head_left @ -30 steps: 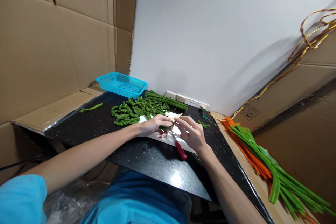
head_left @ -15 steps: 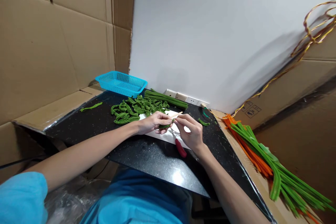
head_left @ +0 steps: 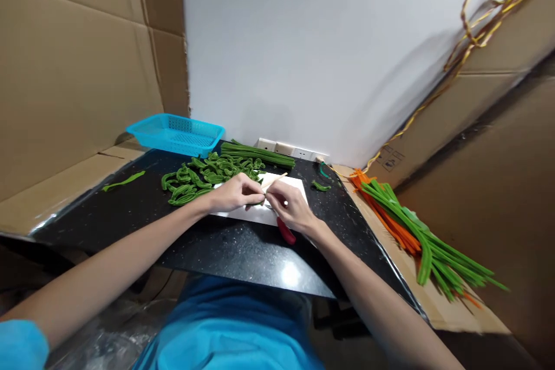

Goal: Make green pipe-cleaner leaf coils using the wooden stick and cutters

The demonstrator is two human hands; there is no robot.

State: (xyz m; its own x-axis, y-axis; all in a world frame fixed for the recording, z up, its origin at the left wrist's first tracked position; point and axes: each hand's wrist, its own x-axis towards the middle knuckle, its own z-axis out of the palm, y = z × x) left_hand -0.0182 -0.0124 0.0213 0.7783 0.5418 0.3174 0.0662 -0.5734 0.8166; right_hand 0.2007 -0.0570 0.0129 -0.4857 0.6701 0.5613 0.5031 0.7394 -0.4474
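Observation:
Over a white sheet, my left hand and my right hand meet fingertip to fingertip. A small dark green pipe cleaner piece is pinched in the left fingers and mostly hidden by them. The right thumb and forefinger are closed at its end; the exact contact is too small to make out. Below the right hand lies a pair of pliers with a red handle, its jaws largely covered. A thin wooden stick rests on the sheet behind the fingers. Beyond the left hand spreads a pile of looped green pipe cleaners.
A blue plastic basket stands at the back left. Straight green pipe cleaners lie along the wall by a socket strip. Orange strips and light green ones lie on cardboard at right. One green curl lies apart.
The view has shifted, so everything sits further left in the picture. My hands have turned slightly and drawn closer together, and less of the green piece shows between them.

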